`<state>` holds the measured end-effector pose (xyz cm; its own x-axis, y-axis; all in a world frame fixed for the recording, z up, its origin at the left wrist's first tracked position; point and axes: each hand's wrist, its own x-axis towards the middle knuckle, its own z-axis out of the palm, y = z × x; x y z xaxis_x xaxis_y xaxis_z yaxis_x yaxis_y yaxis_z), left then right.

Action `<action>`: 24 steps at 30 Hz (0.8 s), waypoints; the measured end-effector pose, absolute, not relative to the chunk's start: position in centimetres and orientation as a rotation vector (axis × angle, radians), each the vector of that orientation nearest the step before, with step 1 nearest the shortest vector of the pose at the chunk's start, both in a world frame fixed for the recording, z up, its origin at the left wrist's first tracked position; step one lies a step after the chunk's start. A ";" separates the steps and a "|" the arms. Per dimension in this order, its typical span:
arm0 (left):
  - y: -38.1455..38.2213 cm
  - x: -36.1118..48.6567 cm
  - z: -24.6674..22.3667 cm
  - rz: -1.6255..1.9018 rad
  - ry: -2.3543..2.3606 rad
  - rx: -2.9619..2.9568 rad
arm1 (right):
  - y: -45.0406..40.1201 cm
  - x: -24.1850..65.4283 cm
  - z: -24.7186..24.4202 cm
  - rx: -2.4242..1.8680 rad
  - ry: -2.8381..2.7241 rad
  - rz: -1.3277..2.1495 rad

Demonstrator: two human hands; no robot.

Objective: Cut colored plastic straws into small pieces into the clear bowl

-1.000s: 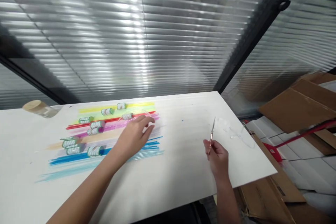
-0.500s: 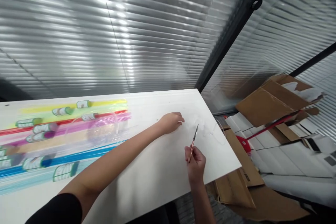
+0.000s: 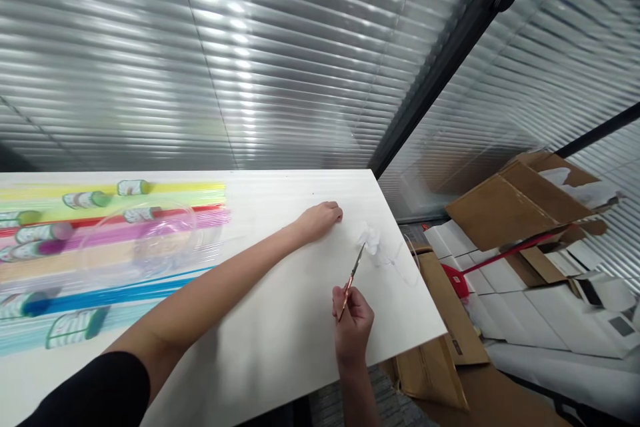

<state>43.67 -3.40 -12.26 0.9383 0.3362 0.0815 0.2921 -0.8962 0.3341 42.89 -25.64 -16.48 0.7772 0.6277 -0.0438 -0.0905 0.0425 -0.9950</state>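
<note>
My right hand [image 3: 354, 325] grips a slim pair of scissors [image 3: 352, 278] with copper-coloured handles, the blades pointing up and away. Their tip reaches a crumpled white scrap [image 3: 369, 236], and thin clear strands [image 3: 397, 267] lie beside it. Farther left and higher on the white table [image 3: 280, 313], my left hand [image 3: 321, 220] has its fingers curled closed, resting on or just over the surface. Whatever those fingers may hold is hidden.
Bundles of coloured strands, such as a blue one [image 3: 125, 295], lie at the left with several labelled rolls [image 3: 75, 328]. A clear round plastic piece [image 3: 167, 243] rests across them. Cardboard boxes [image 3: 505, 197] and a red dustpan [image 3: 455, 280] stand beyond the table's right edge.
The view has shifted a little, so things appear farther left. My left hand has closed more. The scissors' tip now meets the white scrap.
</note>
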 end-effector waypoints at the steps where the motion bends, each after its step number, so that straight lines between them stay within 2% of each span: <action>1: -3.1 44.1 -12.2 0.209 0.491 2.779 | -25.6 42.9 -16.5 -1.435 -0.470 0.579; 18: -3.7 47.6 -11.2 0.007 0.715 2.981 | -25.4 43.0 -16.5 -1.461 -0.475 0.539; 24: -6.1 44.2 -6.8 0.062 0.787 3.003 | -25.5 43.0 -17.1 -1.458 -0.458 0.508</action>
<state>44.21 -6.09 -6.77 0.8707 0.4909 0.0295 0.4895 -0.8709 0.0452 42.98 -25.53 -17.15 0.8123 0.5831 -0.0128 -0.0475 0.0442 -0.9979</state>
